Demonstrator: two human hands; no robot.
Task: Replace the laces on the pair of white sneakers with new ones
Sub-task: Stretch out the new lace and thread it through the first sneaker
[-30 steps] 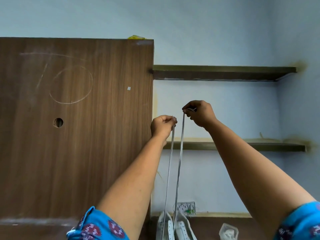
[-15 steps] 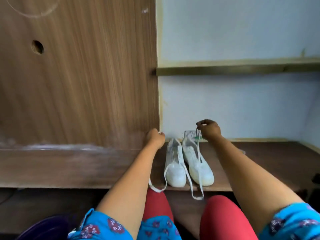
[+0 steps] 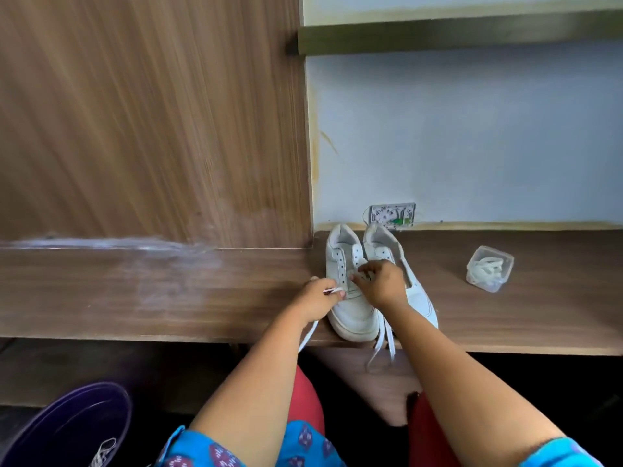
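**Two sneakers, two hands, one lace**

While seated at the wooden shelf (image 3: pixel 168 291), lacing the left of two white sneakers (image 3: pixel 350 308); second sneaker (image 3: pixel 419 298) just right, touching. One white lace (image 3: pixel 381 342), ends dangling off the near edge. Left hand (image 3: pixel 317 299) pinching one lace end; right hand (image 3: pixel 382 283) pinching lace at the eyelets, hiding them. Farther right, one clear box (image 3: pixel 489 268) of laces. Near left, one purple basin (image 3: pixel 67 426).

One head-worn wide-angle view looks forward and steeply down from close above the person's lap — forearms rise from the near edge to the brown wooden shelf (image 3: pixel 505 318) at mid-frame. Far off stands the pale blue wall (image 3: pixel 472 136) — a tall wood-grain panel (image 3: pixel 151 112) fills the left.
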